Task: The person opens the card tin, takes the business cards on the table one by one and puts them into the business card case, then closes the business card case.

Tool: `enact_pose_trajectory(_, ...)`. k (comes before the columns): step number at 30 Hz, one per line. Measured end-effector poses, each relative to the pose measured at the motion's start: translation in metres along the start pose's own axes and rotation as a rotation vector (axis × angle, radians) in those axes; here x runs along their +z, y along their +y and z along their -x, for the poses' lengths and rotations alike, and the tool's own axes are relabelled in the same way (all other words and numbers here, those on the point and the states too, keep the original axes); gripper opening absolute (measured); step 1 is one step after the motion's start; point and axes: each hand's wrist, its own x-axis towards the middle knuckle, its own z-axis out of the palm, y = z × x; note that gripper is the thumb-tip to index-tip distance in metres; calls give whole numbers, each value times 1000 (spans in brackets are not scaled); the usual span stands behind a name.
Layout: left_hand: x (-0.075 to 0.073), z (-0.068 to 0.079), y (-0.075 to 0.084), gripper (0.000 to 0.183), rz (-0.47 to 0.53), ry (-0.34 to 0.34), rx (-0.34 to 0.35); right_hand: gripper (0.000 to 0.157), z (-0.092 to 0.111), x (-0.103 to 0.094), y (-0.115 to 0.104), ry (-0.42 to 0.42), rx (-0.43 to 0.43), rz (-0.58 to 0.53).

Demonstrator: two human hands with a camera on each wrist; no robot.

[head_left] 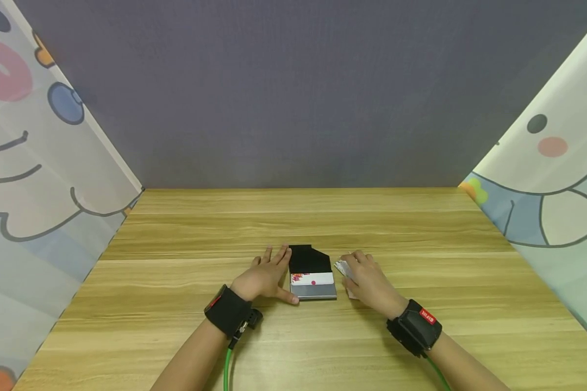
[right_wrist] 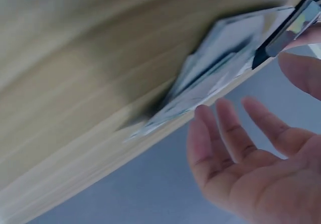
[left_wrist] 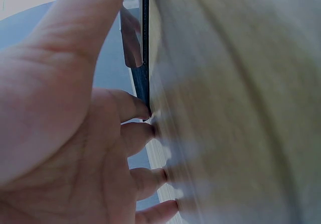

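A business card case [head_left: 314, 292] lies on the table with its black flap [head_left: 308, 259] folded back. A white card [head_left: 320, 278] with a pink and orange pattern shows in it above the grey front. My left hand [head_left: 264, 278] is spread along the case's left side, thumb at the near corner and fingertips by the flap. To the right of the case, my right hand [head_left: 370, 286] reaches over a few loose cards [head_left: 343, 268], covering part of them. In the right wrist view these cards [right_wrist: 220, 66] lie overlapping on the table, the loosely bent fingertips right at their edge.
The wood-grain table [head_left: 186, 228] ends at a grey wall [head_left: 293, 108] at the back. Cartoon-printed panels [head_left: 34, 163] stand along both sides. A green cable [head_left: 227, 369] trails from the black band [head_left: 229, 312] on the left wrist; the right wrist has the same.
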Motion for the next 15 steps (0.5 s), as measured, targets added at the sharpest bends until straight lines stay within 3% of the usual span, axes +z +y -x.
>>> enact_pose_trajectory(8, 0, 0, -1, 115, -5, 1, 2, 57, 6, -5, 11, -31, 118, 44)
enact_pose_trajectory(15, 0, 1, -1, 114, -4, 7, 10, 60, 8, -8, 15, -47, 151, 67)
